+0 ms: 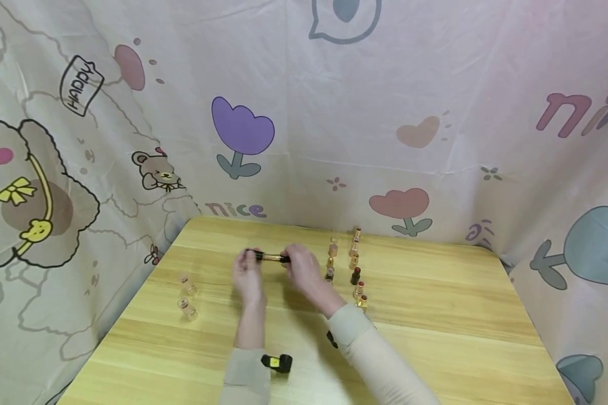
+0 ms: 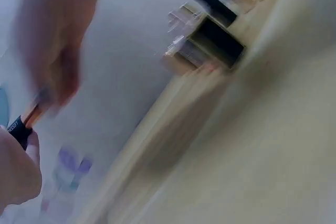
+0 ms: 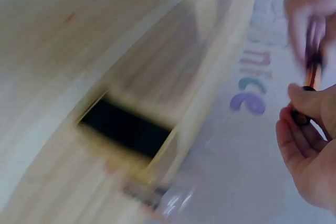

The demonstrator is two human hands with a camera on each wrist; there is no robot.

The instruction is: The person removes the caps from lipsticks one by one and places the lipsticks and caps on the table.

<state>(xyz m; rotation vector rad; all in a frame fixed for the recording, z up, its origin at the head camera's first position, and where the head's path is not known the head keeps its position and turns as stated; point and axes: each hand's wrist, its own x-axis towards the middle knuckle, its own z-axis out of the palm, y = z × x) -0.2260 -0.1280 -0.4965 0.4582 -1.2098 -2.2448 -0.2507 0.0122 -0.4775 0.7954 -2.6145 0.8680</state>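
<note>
Both hands hold a black-and-gold lipstick tube [image 1: 272, 257] lengthwise between them, above the back left part of the table. My left hand [image 1: 248, 277] grips its black left end, which bears pale lettering in the left wrist view. Pinched between the thumb and fingers of my right hand [image 3: 310, 145] is the black right end. The gold middle shows between the hands. To the right of my right hand several lipsticks stand in two columns, among them a dark red one [image 1: 355, 275] and a gold square one [image 1: 362, 302].
Two clear pinkish tubes [image 1: 188, 309] stand at the left of the wooden table [image 1: 436, 349]. A printed cloth [image 1: 309, 140] hangs behind and beside the table. Black cameras sit on the wrists, the left one [image 1: 278, 363] in plain sight.
</note>
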